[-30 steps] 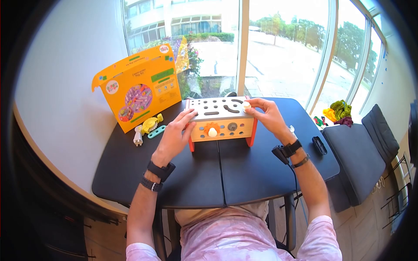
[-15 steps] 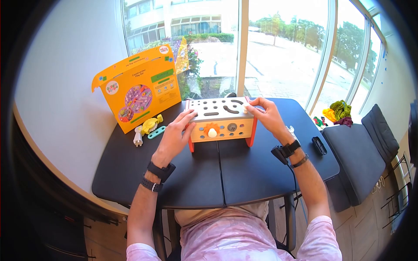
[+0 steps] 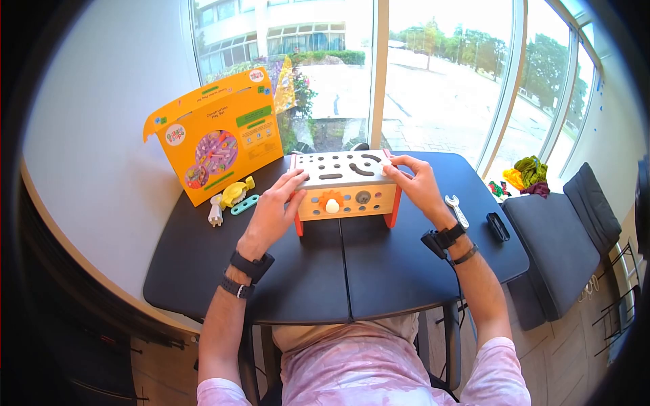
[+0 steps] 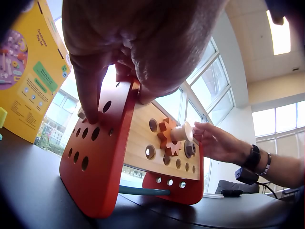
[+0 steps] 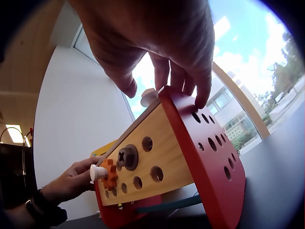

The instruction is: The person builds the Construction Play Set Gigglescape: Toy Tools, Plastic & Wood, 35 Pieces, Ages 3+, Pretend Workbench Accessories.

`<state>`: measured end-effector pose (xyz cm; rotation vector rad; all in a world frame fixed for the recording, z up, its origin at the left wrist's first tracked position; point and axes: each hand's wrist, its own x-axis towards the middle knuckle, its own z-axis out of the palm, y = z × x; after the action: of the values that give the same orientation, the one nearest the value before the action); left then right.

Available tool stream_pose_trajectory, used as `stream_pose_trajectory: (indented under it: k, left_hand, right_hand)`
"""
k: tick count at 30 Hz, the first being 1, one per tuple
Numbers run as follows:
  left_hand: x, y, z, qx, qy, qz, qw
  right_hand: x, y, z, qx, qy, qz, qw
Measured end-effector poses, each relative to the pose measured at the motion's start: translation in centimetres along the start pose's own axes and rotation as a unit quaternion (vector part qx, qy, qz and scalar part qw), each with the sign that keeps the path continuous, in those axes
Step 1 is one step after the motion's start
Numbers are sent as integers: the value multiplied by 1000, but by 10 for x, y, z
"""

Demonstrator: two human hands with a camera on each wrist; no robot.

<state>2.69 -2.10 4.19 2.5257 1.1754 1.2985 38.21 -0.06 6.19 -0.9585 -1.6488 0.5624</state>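
Note:
A toy workbench [image 3: 345,201] stands mid-table, with a grey holed top, a wooden front and red end panels [image 5: 205,152]. On its front sit an orange gear [image 4: 167,137] with a white bolt [image 4: 182,132] through it, and a grey bolt [image 5: 127,157]. My left hand [image 3: 274,204] grips the left end, fingers on the outer face of the red panel, thumb on the front side. At the top right corner is a white peg [image 5: 149,98]. My right hand [image 3: 416,184] reaches over that corner, fingers along the panel's top edge, thumb a little apart from the peg.
A yellow play-set box [image 3: 220,135] stands at the back left. Before it lie a yellow toy piece [image 3: 237,193], a white piece [image 3: 214,211] and a teal strip [image 3: 244,205]. Right of the workbench are a white toy wrench [image 3: 457,211] and a black tray [image 3: 497,227].
My right hand pinched the white peg at the top right corner; the peg has gone lower and the thumb has come off it. The wrench shows more beside my forearm. My left hand stays put.

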Motion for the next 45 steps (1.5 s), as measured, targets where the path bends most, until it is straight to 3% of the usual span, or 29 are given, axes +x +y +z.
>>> stream_pose_trajectory:
  k: [11, 14, 35, 45]
  left_hand:
    - [0, -1, 0, 2, -4, -10, 1000]
    - [0, 1, -1, -1, -5, -10, 1000]
    - [-1, -2, 1, 8, 2, 2, 1000]
    - [0, -1, 0, 7, 1, 3, 1000]
  right_hand:
    - [-6, 3, 4, 44, 24, -15, 999]
    - [-4, 8, -1, 21, -16, 3, 1000]
    - [-4, 9, -3, 6, -34, 11, 999]
    - [-7, 3, 0, 30, -4, 14, 999]
